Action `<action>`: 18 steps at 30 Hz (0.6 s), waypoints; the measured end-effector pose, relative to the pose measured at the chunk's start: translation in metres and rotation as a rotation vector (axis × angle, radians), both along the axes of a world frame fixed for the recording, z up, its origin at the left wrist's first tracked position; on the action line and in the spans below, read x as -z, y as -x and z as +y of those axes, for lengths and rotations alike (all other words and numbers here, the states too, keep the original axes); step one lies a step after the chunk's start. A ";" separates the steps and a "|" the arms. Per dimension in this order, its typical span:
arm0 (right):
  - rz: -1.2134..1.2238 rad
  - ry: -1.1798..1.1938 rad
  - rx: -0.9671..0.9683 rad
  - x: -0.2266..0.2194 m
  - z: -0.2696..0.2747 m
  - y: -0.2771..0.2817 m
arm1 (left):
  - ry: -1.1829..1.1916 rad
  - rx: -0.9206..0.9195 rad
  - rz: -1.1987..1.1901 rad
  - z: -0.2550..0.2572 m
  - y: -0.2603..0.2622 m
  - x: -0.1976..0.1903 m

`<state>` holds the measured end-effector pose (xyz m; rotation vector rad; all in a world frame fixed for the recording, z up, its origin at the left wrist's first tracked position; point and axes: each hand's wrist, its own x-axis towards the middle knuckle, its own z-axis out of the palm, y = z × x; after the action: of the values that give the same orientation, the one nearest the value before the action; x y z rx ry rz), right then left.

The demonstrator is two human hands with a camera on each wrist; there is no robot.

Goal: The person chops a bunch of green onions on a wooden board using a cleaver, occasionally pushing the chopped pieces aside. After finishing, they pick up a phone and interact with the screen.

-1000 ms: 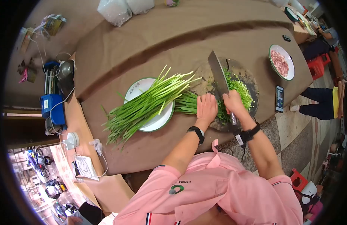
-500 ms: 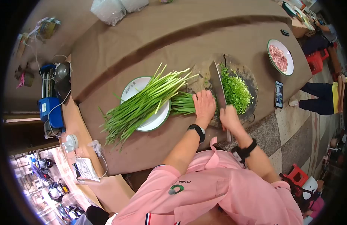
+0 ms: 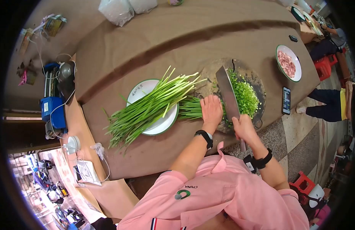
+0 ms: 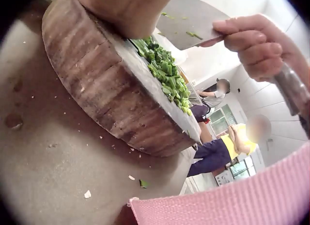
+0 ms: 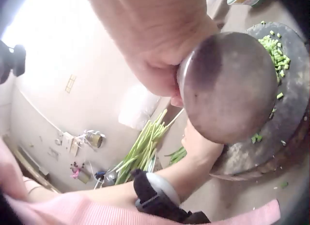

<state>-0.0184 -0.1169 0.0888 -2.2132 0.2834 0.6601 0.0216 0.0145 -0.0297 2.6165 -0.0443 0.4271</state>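
Observation:
A round wooden chopping block (image 3: pixel 208 78) carries a heap of chopped green garlic chives (image 3: pixel 247 99). My left hand (image 3: pixel 212 111) holds down a bunch of uncut chives (image 3: pixel 190 108) at the block's left side. In my right hand (image 3: pixel 245 128) is a cleaver (image 3: pixel 228 91), gripped by its metal handle. Its broad blade stands just right of my left fingers, and the left wrist view shows the blade (image 4: pixel 189 22) raised over the block with green bits stuck on it. More long chives (image 3: pixel 154 103) lie across a green-rimmed white plate (image 3: pixel 162 125) to the left.
A bowl of minced meat (image 3: pixel 288 63) and a phone (image 3: pixel 286 100) sit toward the table's right edge. Plastic-wrapped white packages (image 3: pixel 116 11) stand at the back. Small scraps (image 4: pixel 143 184) lie beside the block. Two people stand or sit in the background.
The cleaver dipped closer to the chives half a second ago and now shows more of its blade face, with my right hand nearer my body. My left hand stays on the bunch.

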 end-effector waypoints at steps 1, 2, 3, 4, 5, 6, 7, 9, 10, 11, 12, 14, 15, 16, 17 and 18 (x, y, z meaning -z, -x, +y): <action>-0.001 -0.001 0.000 0.002 0.002 0.004 | 0.010 0.002 0.005 0.000 0.000 0.000; 0.002 0.008 0.000 0.004 0.004 0.007 | 0.020 0.004 0.010 0.001 0.000 0.000; 0.006 0.018 -0.001 0.006 0.007 0.008 | 0.018 0.005 0.011 0.001 0.001 0.000; 0.006 0.017 -0.002 0.009 0.009 0.007 | 0.008 0.004 0.023 0.000 0.000 0.000; 0.019 -0.008 0.031 0.011 0.011 0.006 | -0.001 0.001 0.036 -0.001 -0.001 0.001; 0.035 -0.033 0.064 0.015 0.014 0.006 | 0.000 -0.002 0.041 0.000 -0.001 0.003; 0.041 -0.032 0.063 0.019 0.019 0.002 | -0.031 0.008 0.029 0.000 -0.002 0.003; -0.053 0.010 0.015 0.029 0.028 -0.017 | -0.060 0.023 0.021 0.000 -0.001 0.003; -0.042 0.006 0.028 0.036 0.027 -0.031 | -0.068 0.018 0.027 0.000 -0.003 0.003; -0.032 0.001 0.047 0.040 0.026 -0.042 | -0.077 0.018 0.034 0.000 -0.001 0.002; -0.042 0.001 0.053 0.041 0.028 -0.054 | -0.078 0.023 0.024 0.000 -0.001 0.001; -0.091 -0.092 0.140 0.037 0.033 -0.072 | -0.028 0.028 0.062 0.000 0.000 -0.003; -0.098 -0.091 0.142 0.035 0.031 -0.075 | -0.062 0.023 0.059 0.000 0.000 -0.004; -0.110 -0.057 0.099 0.033 0.029 -0.077 | -0.062 0.027 0.052 -0.001 0.002 -0.002; -0.124 -0.025 0.056 0.030 0.029 -0.080 | -0.062 0.021 0.027 -0.001 0.001 -0.001; -0.131 -0.027 0.054 0.027 0.025 -0.077 | -0.060 0.009 0.007 0.000 0.000 0.002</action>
<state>0.0587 -0.0920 0.0621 -2.2037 0.2648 0.4850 0.0217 0.0149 -0.0317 2.6753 -0.0671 0.4203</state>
